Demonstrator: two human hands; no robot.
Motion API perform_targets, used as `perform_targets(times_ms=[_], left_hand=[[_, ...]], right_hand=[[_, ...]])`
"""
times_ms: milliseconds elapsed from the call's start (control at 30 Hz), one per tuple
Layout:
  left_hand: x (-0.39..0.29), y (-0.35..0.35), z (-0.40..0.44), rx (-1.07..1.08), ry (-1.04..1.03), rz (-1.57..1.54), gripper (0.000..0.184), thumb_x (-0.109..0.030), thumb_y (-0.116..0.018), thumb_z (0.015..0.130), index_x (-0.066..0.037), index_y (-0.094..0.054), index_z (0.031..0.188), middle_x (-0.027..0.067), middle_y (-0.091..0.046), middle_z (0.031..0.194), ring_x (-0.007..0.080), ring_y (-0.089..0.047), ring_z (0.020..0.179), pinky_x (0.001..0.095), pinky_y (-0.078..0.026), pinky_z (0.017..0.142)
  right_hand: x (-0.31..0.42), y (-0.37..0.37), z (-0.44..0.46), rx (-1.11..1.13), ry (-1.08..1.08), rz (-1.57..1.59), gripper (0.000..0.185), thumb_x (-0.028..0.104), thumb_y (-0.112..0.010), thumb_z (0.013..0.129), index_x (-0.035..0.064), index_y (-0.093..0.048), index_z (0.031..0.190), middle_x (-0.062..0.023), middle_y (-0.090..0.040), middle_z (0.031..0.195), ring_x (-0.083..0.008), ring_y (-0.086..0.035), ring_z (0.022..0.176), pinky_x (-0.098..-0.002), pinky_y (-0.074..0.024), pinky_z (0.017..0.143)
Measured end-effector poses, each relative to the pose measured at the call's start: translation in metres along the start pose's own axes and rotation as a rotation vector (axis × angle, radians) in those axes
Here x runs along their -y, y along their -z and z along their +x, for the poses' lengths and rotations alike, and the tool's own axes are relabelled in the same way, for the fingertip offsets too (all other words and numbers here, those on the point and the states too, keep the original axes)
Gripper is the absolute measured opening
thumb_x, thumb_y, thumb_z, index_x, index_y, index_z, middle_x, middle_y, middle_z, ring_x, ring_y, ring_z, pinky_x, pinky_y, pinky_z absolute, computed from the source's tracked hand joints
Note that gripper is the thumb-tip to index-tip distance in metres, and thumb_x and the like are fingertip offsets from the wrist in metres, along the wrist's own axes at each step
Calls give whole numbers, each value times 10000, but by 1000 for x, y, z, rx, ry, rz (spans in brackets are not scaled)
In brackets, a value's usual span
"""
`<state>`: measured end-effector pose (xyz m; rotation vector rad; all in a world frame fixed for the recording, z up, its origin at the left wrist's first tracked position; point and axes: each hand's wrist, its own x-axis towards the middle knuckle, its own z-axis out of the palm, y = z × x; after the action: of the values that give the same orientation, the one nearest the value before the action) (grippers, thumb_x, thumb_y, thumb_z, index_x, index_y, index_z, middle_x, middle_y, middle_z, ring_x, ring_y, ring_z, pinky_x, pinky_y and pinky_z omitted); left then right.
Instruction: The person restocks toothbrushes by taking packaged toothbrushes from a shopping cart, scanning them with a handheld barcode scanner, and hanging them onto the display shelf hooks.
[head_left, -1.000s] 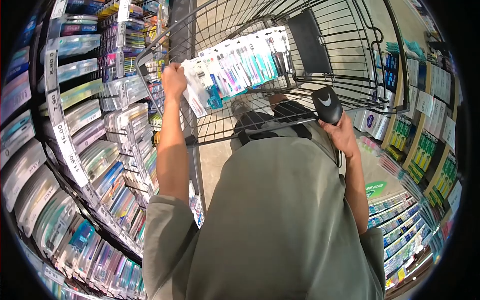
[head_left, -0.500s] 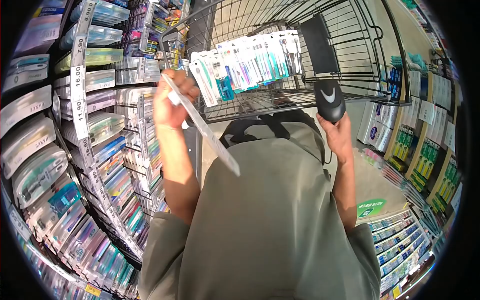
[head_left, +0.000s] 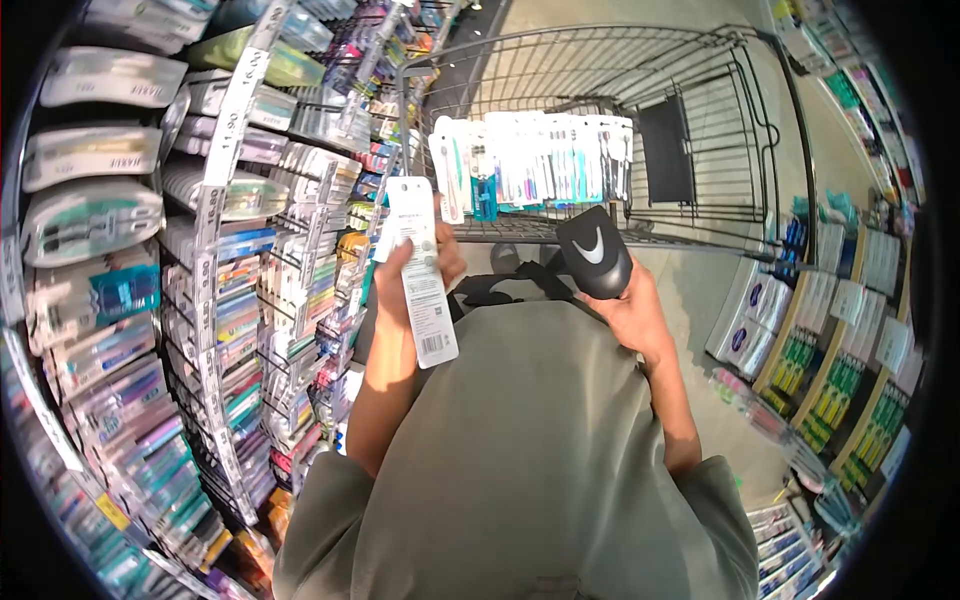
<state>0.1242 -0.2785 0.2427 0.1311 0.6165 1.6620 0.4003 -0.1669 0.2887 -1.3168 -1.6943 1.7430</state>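
My left hand [head_left: 392, 288] grips a toothbrush package [head_left: 428, 310], a long white card held upright. Its printed back faces me, with a barcode near the bottom end. My right hand [head_left: 638, 312] is wrapped round a black barcode scanner [head_left: 598, 265] with a light curved mark on top. The scanner's head points up and to the left, apart from the package. Beyond both hands, a row of packaged toothbrushes [head_left: 550, 160] stands in a black wire shopping cart [head_left: 700, 245].
Shelves on the left hold several hanging toothbrush packs [head_left: 95, 225] behind price strips [head_left: 212, 190]. On the right stand stacked white packs [head_left: 750, 315] and boxes with green toothbrush pictures [head_left: 800, 355]. A black panel [head_left: 667, 150] hangs at the cart's right end.
The package has turned from edge-on to show its back. My left hand has moved right and down, and the scanner has moved left and tilted toward the package. The view has shifted.
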Motion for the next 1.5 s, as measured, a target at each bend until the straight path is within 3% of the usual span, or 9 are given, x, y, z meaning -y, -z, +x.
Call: perform_targets(times_ms=[67,267,400,467,567,1033,1267,1333,1500], left_hand=[[8,-3,-24,10,107,-27,778,-351,-668,876,-44,-314,1497,80,-542,968,164,-525,783,319,-425,694],[26,-23,-52,-103,6,40,642,-517,-566,955,-60,-432,1386,72,-556,987,188,-566,869,412,-494,806],[22,-66,-9,-293,-441,218,665,-658,-500,922,-20,-574,1095,44,-555,951,192,-551,845,411,-503,789],[21,-83,5,-150,-507,197,780,-715,-395,919,-100,-400,1399,49,-540,1033,200,-535,892,393,-474,808],[36,-116,25,-169,-748,242,828,-750,-330,921,-144,-301,1486,79,-554,1026,216,-551,859,393,-478,782],[81,-150,40,-149,-873,327,890,-803,-329,888,-116,-346,1454,93,-587,1017,232,-590,840,416,-506,773],[79,-156,45,-141,-860,269,880,-789,-309,902,-100,-355,1448,104,-595,990,230,-598,800,401,-515,727],[74,-160,48,-236,-909,465,897,-774,-284,918,-46,-359,1437,116,-592,915,232,-600,721,369,-517,663],[50,-150,56,-222,-878,391,732,-631,-335,1000,-26,-394,1408,73,-571,935,167,-553,757,327,-476,670]], right_hand=[[14,6,6,19,69,19,466,34,-789,757,-13,-580,1171,-69,-666,1044,-135,-619,937,-296,-500,857],[61,42,14,154,75,39,484,16,-819,711,-14,-599,1140,-44,-663,1015,-114,-589,892,-297,-493,848],[78,49,19,345,-31,26,543,42,-840,690,-26,-599,1172,-36,-655,1004,-114,-566,896,-292,-486,843],[80,49,23,403,-28,-22,568,52,-844,687,-29,-595,1191,-34,-652,1002,-113,-558,898,-289,-484,841],[83,53,31,669,-32,107,632,94,-843,705,-31,-569,1260,-68,-652,1127,-128,-556,1001,-289,-471,899],[70,79,44,915,52,90,630,71,-827,712,-27,-553,1271,-65,-663,1115,-120,-545,989,-294,-461,915],[74,78,50,865,119,108,622,92,-851,685,-25,-582,1234,-79,-684,1068,-130,-576,961,-308,-476,897],[75,75,50,857,166,122,619,94,-857,676,-24,-590,1223,-83,-692,1059,-126,-584,951,-308,-481,890],[69,88,46,650,155,94,539,63,-850,668,-18,-632,1155,-77,-707,1023,-123,-610,894,-304,-495,837]])
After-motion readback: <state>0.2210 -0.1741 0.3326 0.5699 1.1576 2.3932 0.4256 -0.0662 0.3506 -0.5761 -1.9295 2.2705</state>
